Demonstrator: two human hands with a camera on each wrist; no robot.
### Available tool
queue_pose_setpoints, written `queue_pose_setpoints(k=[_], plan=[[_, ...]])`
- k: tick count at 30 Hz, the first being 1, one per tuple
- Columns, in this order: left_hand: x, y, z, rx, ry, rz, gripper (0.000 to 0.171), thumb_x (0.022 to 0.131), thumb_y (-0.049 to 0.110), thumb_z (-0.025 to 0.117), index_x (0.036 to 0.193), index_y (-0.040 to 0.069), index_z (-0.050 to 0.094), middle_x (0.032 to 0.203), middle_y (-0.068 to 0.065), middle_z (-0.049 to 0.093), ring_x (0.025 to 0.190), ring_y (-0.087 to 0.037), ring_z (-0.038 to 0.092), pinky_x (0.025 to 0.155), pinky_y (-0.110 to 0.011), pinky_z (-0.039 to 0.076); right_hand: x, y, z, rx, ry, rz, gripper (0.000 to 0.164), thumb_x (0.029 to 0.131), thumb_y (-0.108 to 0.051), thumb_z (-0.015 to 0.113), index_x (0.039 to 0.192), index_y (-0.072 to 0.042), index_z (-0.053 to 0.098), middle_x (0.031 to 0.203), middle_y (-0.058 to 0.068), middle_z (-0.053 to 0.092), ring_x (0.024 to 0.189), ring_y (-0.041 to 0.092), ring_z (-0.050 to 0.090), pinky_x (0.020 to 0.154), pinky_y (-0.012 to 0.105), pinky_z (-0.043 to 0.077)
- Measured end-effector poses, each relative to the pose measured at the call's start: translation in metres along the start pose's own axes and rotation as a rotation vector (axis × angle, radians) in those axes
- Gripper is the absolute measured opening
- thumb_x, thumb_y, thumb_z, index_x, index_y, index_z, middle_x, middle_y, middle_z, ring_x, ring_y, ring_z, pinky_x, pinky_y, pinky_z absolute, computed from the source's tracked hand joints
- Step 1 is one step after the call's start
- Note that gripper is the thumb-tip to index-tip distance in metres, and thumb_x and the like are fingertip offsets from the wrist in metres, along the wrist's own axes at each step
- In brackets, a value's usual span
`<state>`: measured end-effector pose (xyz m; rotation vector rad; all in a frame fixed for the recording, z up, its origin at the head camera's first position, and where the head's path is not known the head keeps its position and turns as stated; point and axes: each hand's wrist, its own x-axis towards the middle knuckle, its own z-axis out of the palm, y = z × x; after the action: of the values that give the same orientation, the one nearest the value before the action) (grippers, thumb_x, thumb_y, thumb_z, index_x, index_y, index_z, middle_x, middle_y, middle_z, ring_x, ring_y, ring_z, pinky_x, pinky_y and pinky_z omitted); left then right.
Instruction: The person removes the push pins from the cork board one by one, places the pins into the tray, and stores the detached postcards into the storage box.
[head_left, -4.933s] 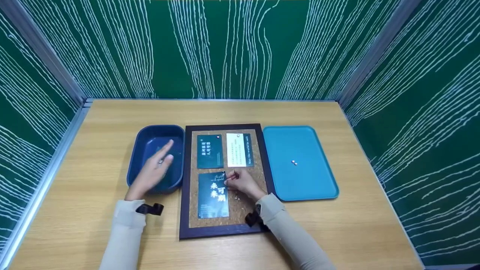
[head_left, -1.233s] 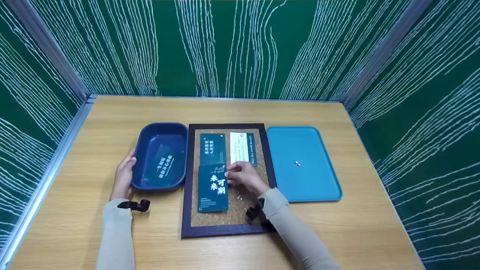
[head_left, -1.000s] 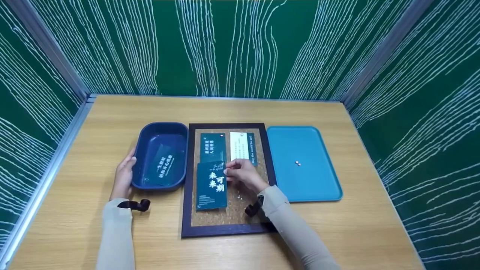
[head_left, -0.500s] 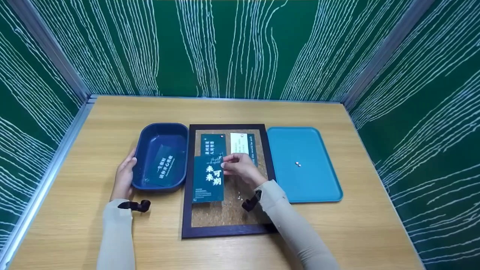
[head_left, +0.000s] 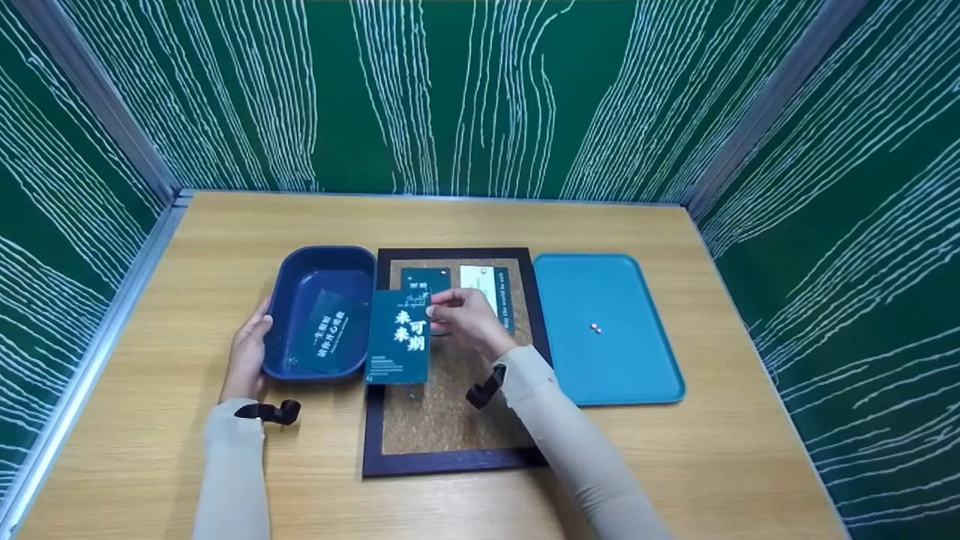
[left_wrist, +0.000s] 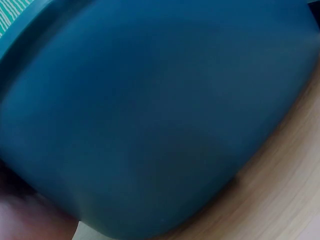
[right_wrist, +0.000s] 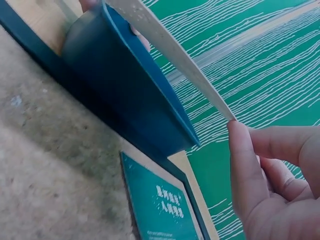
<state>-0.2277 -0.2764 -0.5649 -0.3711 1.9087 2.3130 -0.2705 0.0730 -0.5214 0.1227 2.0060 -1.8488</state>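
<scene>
My right hand (head_left: pixel 471 321) pinches a dark green card (head_left: pixel 399 352) with white lettering by its right edge. In the right wrist view the card (right_wrist: pixel 185 62) shows edge-on between thumb and fingertips, raised above the corkboard (head_left: pixel 457 427). In the head view it overlaps the board's left frame and reaches the right rim of a blue basin (head_left: pixel 319 259). My left hand (head_left: pixel 246 352) holds the basin's left side, thumb at the rim. Another green card (head_left: pixel 321 334) lies inside the basin. The left wrist view is filled by the basin's outer wall (left_wrist: pixel 150 115).
On the board's upper half are a green card (head_left: pixel 415 277), partly covered, and a white-and-green card (head_left: pixel 501 300), each with a pin at its top. A turquoise tray (head_left: pixel 615 375) right of the board bears small pins (head_left: pixel 595 328). Green patterned walls (head_left: pixel 495 97) enclose the table.
My right hand has lifted the card off the board's lower left and carried it up and left towards the basin. My left hand has moved from over the basin to its left side.
</scene>
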Motion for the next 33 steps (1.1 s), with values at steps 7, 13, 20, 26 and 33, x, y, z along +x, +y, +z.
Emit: queue_pose_setpoints(k=[7,13,20,26,33], plan=[[0.008,-0.009,-0.006,-0.015,0.013,-0.009,0.048,0.106,0.023,0.028,0.153,0.03,0.019,0.162,0.012,0.005,0.149,-0.015,0.012,0.12,-0.034,0.022,0.004,-0.01,0.011,0.034,-0.002,-0.047,0.019,0.087,-0.007,0.069,0.106,-0.003,0.066,0.1,0.011,0.064,0.086,0.022,0.069,0.083,0.033,0.058],[0.007,-0.01,-0.006,-0.004,0.014,0.005,0.049,0.106,0.025,0.03,0.154,0.026,0.019,0.162,0.009,0.009,0.147,-0.017,0.02,0.113,-0.027,0.033,0.008,-0.017,0.025,0.087,0.008,-0.076,0.019,0.086,-0.004,0.069,0.105,-0.001,0.065,0.098,0.011,0.064,0.079,0.018,0.068,0.078,0.029,0.059],[0.008,-0.009,-0.006,-0.01,0.02,0.004,0.048,0.106,0.025,0.03,0.153,0.028,0.02,0.162,0.011,0.007,0.149,-0.016,0.014,0.12,-0.035,0.022,0.013,-0.024,0.042,0.124,0.011,-0.077,0.019,0.087,-0.001,0.067,0.106,0.0,0.065,0.099,0.011,0.063,0.084,0.019,0.067,0.08,0.031,0.059],[0.008,-0.011,-0.007,-0.005,0.01,0.01,0.049,0.106,0.026,0.028,0.154,0.027,0.018,0.162,0.009,0.004,0.15,-0.017,0.01,0.121,-0.039,0.019,0.016,-0.026,0.056,0.106,0.046,-0.103,0.017,0.086,-0.002,0.069,0.103,-0.002,0.067,0.096,0.011,0.065,0.085,0.024,0.069,0.077,0.029,0.059],[0.009,-0.01,-0.007,-0.004,0.01,0.012,0.05,0.106,0.025,0.029,0.154,0.024,0.016,0.162,0.008,0.004,0.15,-0.015,0.003,0.123,-0.038,0.011,0.02,-0.027,0.07,0.143,0.066,-0.134,0.018,0.085,0.001,0.069,0.103,0.001,0.068,0.088,0.009,0.064,0.073,0.016,0.068,0.073,0.029,0.06]])
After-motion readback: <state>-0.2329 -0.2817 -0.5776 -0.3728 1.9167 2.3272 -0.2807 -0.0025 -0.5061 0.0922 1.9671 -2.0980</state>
